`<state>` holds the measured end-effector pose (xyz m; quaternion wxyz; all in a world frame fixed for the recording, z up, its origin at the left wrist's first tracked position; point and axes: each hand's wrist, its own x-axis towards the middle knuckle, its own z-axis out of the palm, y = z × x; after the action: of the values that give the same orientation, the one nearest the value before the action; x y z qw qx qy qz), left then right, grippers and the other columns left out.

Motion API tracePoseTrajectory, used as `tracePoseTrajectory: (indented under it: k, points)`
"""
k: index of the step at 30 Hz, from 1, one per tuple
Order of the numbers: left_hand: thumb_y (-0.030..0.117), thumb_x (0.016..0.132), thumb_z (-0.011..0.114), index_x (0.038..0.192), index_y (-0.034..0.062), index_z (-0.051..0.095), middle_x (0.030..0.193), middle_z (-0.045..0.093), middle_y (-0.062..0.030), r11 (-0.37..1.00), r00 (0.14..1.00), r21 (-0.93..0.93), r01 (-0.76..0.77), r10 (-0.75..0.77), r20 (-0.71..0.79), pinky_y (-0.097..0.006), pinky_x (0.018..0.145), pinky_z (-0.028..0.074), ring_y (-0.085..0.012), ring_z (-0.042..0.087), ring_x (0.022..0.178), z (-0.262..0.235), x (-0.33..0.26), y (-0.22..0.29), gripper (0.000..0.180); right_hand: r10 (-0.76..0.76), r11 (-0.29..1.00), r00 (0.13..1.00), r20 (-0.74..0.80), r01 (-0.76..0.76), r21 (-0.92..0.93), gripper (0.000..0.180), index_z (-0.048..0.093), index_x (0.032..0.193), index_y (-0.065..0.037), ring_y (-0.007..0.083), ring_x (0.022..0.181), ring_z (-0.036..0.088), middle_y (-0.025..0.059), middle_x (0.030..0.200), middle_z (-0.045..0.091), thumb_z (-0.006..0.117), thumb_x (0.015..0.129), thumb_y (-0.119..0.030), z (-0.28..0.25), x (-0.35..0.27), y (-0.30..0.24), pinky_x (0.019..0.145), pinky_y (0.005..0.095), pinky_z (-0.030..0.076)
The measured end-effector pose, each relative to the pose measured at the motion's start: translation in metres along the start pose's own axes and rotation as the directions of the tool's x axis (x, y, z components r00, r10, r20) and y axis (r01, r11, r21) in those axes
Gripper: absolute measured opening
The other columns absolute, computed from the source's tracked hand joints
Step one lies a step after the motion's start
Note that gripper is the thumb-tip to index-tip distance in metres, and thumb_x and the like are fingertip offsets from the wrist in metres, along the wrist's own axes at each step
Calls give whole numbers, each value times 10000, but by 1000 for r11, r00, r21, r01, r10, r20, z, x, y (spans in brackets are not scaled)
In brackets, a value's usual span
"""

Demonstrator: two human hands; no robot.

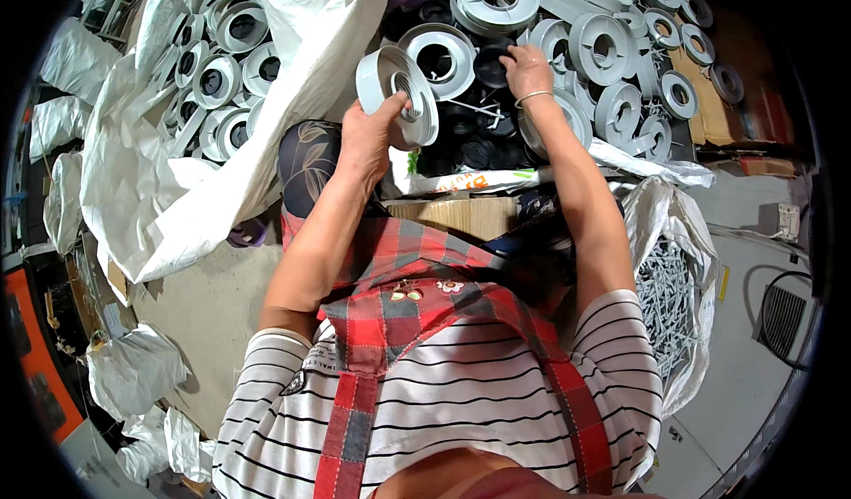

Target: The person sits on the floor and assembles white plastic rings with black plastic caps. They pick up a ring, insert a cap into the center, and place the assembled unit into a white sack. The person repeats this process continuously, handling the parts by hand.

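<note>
My left hand is closed on a grey round plastic part, which has a wide rim and a ringed hub. It is held tilted, with my thumb reaching into its middle. My right hand, a bangle at its wrist, is closed at the edge of a black round plastic part. Between the hands lies another grey flanged ring with a dark centre. Below it are black parts and a few thin white pieces. My right fingertips are partly hidden.
Grey rings are heaped at the far right. A large white sack at the left holds more grey rings with black centres. To the right, an open white bag contains many grey screw-like pieces. Cardboard lies behind it.
</note>
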<state>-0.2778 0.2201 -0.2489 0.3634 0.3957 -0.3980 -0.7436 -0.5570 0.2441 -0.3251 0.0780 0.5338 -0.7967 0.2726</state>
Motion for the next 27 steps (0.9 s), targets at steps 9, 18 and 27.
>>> tracePoseTrajectory:
  k: [9, 18, 27]
  points:
    - [258, 899, 586, 1205, -33, 456, 1118, 570, -122, 942, 939, -257, 218, -131, 318, -379, 906, 457, -197, 572, 1006, 40, -6, -6, 442, -37, 850, 967, 253, -103, 517, 319, 692, 906, -48, 324, 782, 614, 165, 810, 638, 664, 782, -341, -69, -25, -63, 716, 370, 478]
    - [232, 899, 576, 1157, -28, 498, 1056, 599, -81, 985, 928, 11, 175, -168, 331, -340, 828, 488, -161, 592, 931, 16, -6, 4, 375, -383, 826, 887, 259, 204, 525, 698, 460, 1197, 15, 354, 991, 522, 189, 1035, 513, 769, 623, -235, -88, -40, -85, 889, 386, 432]
    - [169, 884, 600, 1134, -35, 517, 1003, 614, -81, 998, 932, 3, 58, -55, 359, -297, 787, 495, -143, 602, 891, 20, -14, 10, 333, 49, 501, 498, 866, -762, 410, 754, 533, 1079, 125, 246, 550, 626, 212, 789, 640, 585, 797, -573, -90, -34, -90, 603, 316, 526]
